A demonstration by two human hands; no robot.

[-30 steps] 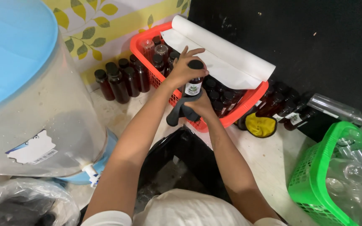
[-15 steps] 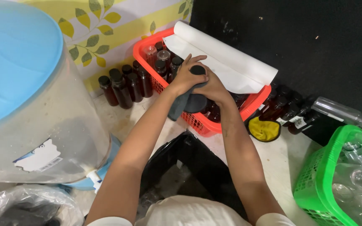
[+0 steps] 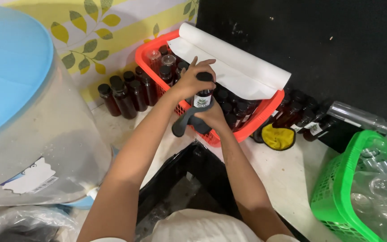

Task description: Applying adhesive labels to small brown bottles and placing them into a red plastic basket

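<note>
My left hand (image 3: 192, 81) is clasped over the black cap of a small dark bottle (image 3: 202, 96) with a white label. My right hand (image 3: 211, 117) grips the same bottle lower down together with a grey cloth (image 3: 182, 124) that hangs below it. Both hands are over the near edge of a red basket (image 3: 251, 127) holding several dark capped bottles.
A white paper roll (image 3: 236, 67) lies across the red basket. More dark bottles (image 3: 124, 94) stand on the floor to its left and right. A yellow cloth (image 3: 279, 137) lies nearby. A green basket (image 3: 337, 188) of clear bottles is at right, a large clear drum with blue lid (image 3: 19, 112) at left.
The left hand has lifted off the cap side and back onto the top, and the bottle's label shows again; the cloth hangs lower under the right hand.
</note>
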